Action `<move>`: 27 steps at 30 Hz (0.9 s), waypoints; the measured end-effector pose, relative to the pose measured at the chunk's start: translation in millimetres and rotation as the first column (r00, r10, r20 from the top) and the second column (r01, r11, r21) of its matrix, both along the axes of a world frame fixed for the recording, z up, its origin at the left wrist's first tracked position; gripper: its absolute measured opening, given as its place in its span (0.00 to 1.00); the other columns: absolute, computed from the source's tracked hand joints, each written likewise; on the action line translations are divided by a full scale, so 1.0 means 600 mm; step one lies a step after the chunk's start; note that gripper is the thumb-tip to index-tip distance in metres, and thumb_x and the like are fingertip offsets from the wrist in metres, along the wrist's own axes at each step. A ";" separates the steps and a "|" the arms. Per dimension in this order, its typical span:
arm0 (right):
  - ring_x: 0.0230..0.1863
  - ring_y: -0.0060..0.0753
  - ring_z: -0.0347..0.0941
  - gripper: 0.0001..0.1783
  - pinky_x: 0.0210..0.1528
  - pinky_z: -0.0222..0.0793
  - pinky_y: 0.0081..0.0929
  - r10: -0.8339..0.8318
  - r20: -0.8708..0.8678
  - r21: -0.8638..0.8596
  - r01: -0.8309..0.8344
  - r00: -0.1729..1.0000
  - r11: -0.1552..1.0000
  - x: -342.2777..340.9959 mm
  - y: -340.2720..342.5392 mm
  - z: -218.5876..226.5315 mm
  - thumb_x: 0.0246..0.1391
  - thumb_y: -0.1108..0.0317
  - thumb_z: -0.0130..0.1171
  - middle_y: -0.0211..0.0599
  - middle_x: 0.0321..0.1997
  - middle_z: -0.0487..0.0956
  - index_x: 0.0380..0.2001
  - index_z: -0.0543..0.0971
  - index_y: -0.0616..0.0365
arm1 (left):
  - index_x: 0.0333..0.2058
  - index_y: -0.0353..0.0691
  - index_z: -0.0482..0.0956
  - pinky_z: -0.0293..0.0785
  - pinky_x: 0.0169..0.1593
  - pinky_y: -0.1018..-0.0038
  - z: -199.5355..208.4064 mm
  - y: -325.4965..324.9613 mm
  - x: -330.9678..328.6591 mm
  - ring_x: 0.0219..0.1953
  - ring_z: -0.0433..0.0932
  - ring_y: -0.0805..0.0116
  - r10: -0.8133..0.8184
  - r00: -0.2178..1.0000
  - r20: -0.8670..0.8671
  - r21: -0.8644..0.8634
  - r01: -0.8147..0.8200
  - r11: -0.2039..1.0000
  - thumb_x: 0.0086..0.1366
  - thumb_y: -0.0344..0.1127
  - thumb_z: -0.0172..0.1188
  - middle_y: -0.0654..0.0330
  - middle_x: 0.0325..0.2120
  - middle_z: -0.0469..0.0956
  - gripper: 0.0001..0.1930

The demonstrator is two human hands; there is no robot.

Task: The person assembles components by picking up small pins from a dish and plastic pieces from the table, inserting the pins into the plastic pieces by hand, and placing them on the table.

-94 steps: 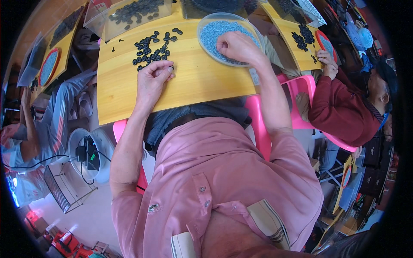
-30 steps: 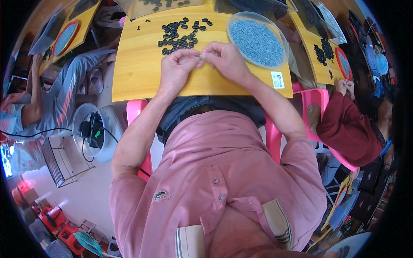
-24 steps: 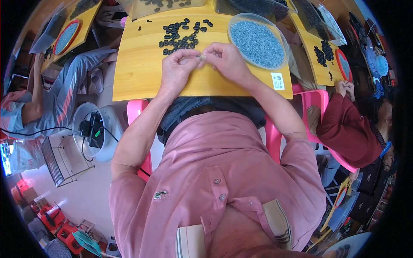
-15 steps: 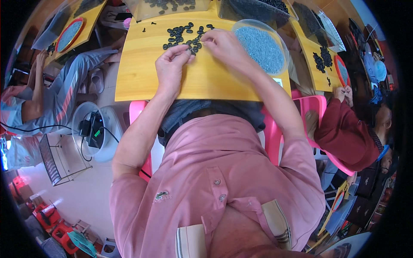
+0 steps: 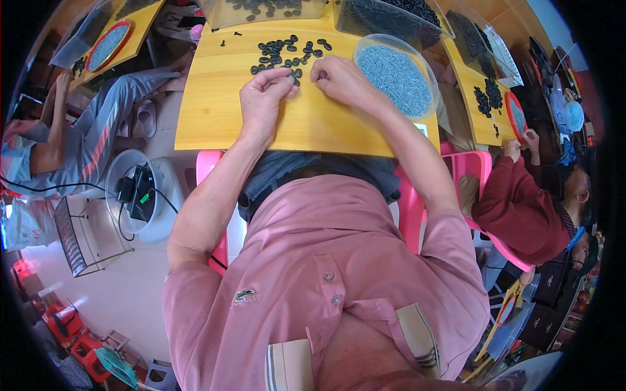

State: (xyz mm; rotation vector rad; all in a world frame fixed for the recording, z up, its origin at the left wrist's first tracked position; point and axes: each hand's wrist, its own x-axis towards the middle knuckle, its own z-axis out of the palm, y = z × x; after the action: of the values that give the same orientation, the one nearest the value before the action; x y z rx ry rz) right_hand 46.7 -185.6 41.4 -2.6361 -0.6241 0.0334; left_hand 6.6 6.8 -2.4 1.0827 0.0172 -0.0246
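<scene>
My left hand (image 5: 262, 101) is over the yellow table (image 5: 222, 111), thumb and forefinger pinched on a small black oval piece that shows partly at the fingertips. Just to its right, my right hand (image 5: 342, 81) has its fingers curled together; whatever they hold, if anything, is hidden. Beyond both hands lies a loose spread of black oval pieces (image 5: 277, 47), each with a dark hollow. Close to my right forearm stands a round clear tub (image 5: 433, 91) filled with thin silvery-blue metal pins (image 5: 396, 78).
Clear bins (image 5: 261, 14) of black parts stand along the far edge, another (image 5: 385, 23) at the right. Two small dark bits (image 5: 223, 43) lie far left on the table. People sit working at tables either side. A white bucket (image 5: 134, 195) with black adapters stands at left.
My right hand has drawn back slightly toward me, its fingertips leaving the black pieces. The left hand keeps its pinch almost in place. The whole view has shifted a little.
</scene>
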 end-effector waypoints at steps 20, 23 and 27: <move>0.32 0.24 0.80 0.11 0.37 0.76 0.20 0.163 -0.438 0.790 0.291 0.884 0.540 -0.056 -0.019 -0.014 0.57 0.76 0.57 0.37 0.33 0.81 0.43 0.79 0.69 | 0.44 0.29 0.79 0.80 0.44 0.78 0.009 -0.013 -0.017 0.36 0.83 0.69 -0.139 0.987 -0.077 0.099 0.146 0.984 0.65 0.22 0.61 0.54 0.36 0.82 0.09; 0.33 0.23 0.78 0.12 0.40 0.74 0.21 0.167 -0.458 0.765 0.291 0.873 0.575 -0.056 -0.023 -0.013 0.56 0.75 0.59 0.37 0.33 0.82 0.43 0.79 0.69 | 0.43 0.29 0.80 0.79 0.43 0.79 0.006 -0.013 -0.013 0.35 0.82 0.70 -0.147 0.985 -0.088 0.123 0.157 0.980 0.64 0.22 0.62 0.55 0.35 0.82 0.09; 0.33 0.22 0.78 0.12 0.40 0.74 0.20 0.168 -0.450 0.766 0.283 0.877 0.577 -0.056 -0.025 -0.017 0.56 0.75 0.59 0.36 0.32 0.82 0.44 0.79 0.69 | 0.43 0.30 0.80 0.79 0.42 0.79 0.004 -0.012 -0.013 0.35 0.82 0.71 -0.150 0.985 -0.085 0.123 0.159 0.980 0.64 0.22 0.62 0.55 0.35 0.82 0.09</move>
State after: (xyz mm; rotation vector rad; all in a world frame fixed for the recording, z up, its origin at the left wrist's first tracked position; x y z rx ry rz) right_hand 13.1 -200.5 30.9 -1.6130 -0.2535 0.3003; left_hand -1.5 -0.5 -0.2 1.2107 0.0027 -0.2072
